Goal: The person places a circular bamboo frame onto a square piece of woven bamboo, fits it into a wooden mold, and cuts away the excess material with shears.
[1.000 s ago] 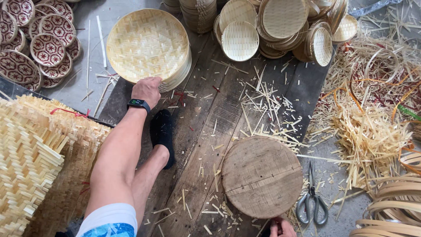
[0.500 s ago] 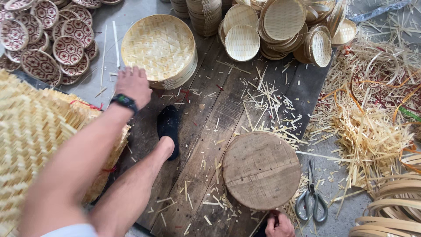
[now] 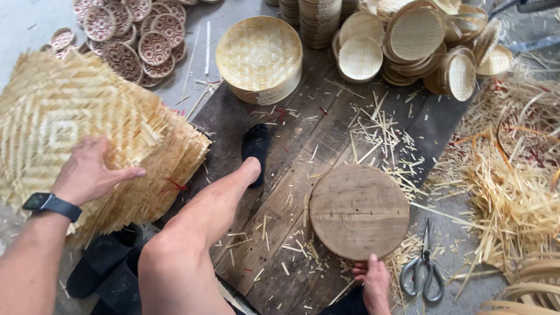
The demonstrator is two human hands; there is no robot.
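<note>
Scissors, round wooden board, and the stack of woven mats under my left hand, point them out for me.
scissors (image 3: pixel 424 274), head view, on the pivot above the grey handles.
round wooden board (image 3: pixel 359 210), head view, middle of its top face.
stack of woven mats (image 3: pixel 64 125), head view, on the top mat's diamond pattern.

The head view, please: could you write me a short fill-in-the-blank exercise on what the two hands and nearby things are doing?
1. The left hand rests on a stack of woven ____ mats.
2. The right hand touches the edge of a round ____ block.
3. Right of that block lie grey-handled ____.
4. The left wrist wears a black ____.

Missing words: bamboo; wooden; scissors; watch
</note>
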